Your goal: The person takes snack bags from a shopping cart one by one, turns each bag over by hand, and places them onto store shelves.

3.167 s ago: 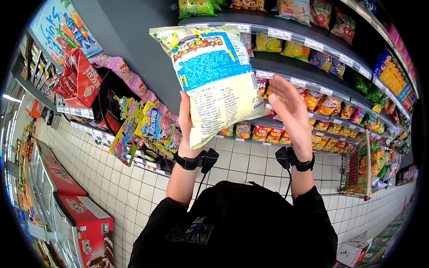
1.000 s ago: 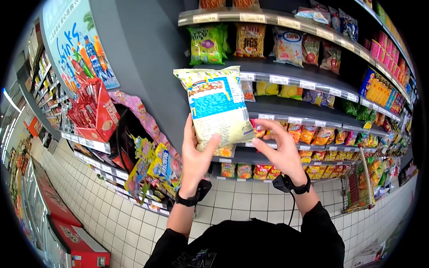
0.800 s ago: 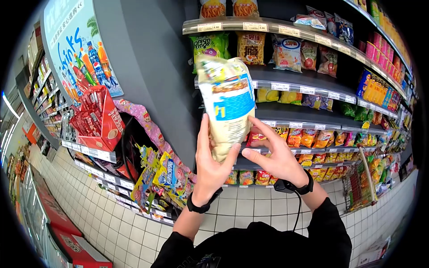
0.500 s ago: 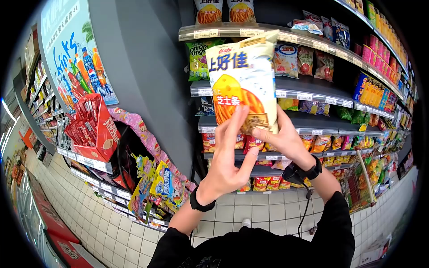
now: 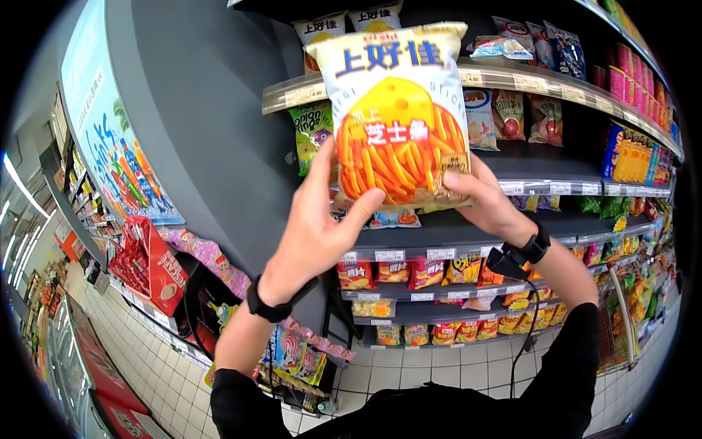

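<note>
Facing front outward: one cream-topped snack bag (image 5: 398,117), printed with blue lettering, a yellow cheese wedge and orange sticks; near upright, held in the air before the shelving, toward 12 o'clock of the view. Change noted: the blue text panel of the back showed a second ago; the bag is now turned about, so its front reads plainly. In effect, a judgement: the front is the side now offered for viewing.

Left hand (image 5: 311,223): at the bag's 7 o'clock; thumb across the lower front, index finger along the side edge, remaining fingers hidden; gripping lightly, it seems. Black wristband (image 5: 270,304) below it.

Right hand (image 5: 491,201): at 4 o'clock; thumb on the lower corner, fingers mostly concealed behind, pinching that corner. A second ago it met the bag less fully; both hands now appear to share the load.

Neighbouring items, outward: green onion-rings bag (image 5: 312,132), 9 o'clock; pale flakes bag (image 5: 480,121), 3 o'clock; two bags of like lettering, 11 o'clock, one at the left (image 5: 319,29); row of red packets (image 5: 426,272), 6 o'clock; red carton of sachets (image 5: 164,274), 8 o'clock; drinks poster (image 5: 117,146), 9 o'clock; shopping cart (image 5: 620,311), between 4 and 5 o'clock.
</note>
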A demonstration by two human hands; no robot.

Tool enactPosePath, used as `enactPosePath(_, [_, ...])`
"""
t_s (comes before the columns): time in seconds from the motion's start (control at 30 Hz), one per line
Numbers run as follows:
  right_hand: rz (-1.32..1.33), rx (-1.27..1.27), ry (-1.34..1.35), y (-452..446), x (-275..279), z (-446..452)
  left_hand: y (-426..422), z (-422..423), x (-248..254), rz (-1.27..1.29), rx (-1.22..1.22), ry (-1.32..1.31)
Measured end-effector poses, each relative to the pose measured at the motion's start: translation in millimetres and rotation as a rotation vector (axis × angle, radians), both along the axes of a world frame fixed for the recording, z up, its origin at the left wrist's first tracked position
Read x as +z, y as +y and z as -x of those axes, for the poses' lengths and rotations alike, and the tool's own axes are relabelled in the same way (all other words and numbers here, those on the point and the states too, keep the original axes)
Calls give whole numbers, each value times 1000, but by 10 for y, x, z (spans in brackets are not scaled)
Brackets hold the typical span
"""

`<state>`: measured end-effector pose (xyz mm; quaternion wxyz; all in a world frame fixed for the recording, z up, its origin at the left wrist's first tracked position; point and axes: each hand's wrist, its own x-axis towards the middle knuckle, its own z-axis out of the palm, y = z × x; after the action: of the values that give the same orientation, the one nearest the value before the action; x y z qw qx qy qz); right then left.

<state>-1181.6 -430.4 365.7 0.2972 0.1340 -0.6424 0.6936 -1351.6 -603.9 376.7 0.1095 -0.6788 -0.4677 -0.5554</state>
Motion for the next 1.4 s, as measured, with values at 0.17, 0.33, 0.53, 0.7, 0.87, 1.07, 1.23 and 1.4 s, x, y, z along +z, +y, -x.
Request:
enactPosePath(0.17, [-398, -300, -49, 241, 816, 122, 216, 183, 713, 11, 28, -45])
enactPosePath(0.33, [-646, -406, -217, 563, 1457, 446, 361, 541, 1396, 244, 265, 81])
enactPosePath(0.53, [-639, -448, -191, 856, 1907, 966, 575, 871, 1863, 383, 524, 101])
enactPosePath(0.7, [-812, -458, -261, 1102, 2165, 1354, 836, 1392, 2141, 476, 486, 174])
enactPosePath(0.87, [-878, -682, -332, 1141, 2397, 1793, 1176, 2011, 2324, 487, 494, 193])
enactPosePath(1.07, [-843, -722, -524, 1308, 2706, 2552, 1497, 2657, 2544, 612, 486, 265])
enactPosePath(1.23, [-862, -747, -869, 1526, 2839, 3188, 1669, 3077, 2519, 757, 372, 210])
enactPosePath(1.4, [-943, -824, -1026, 1544, 2858, 3503, 1825, 3420, 2441, 836, 313, 202])
